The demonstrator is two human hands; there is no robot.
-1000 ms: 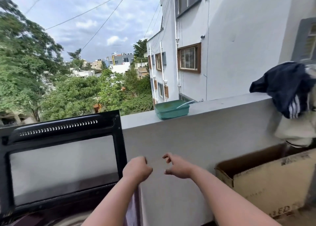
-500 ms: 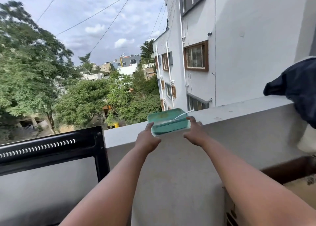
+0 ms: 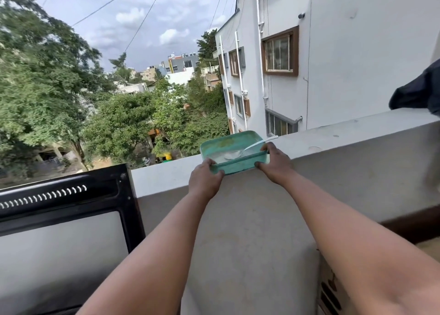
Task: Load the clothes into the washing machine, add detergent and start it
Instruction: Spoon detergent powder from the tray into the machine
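A green plastic box [image 3: 240, 166] with white detergent powder and a white spoon [image 3: 250, 148] in it sits at the near edge of the grey balcony ledge [image 3: 333, 138]. My left hand [image 3: 204, 179] grips its left front corner. My right hand [image 3: 273, 163] grips its right side, thumb on the rim. The washing machine's raised black lid [image 3: 69, 219], with a frosted window, stands at the lower left. The drum and the loaded clothes are out of view.
A dark garment [image 3: 419, 93] hangs over the ledge at the far right. A cardboard box [image 3: 333, 291] stands below it at the lower right. Beyond the ledge are trees, a white building and a drop to the street.
Both hands rose from below the ledge to the green box and closed on its two sides. The view came closer, and the box now sits tilted toward me at the ledge's edge.
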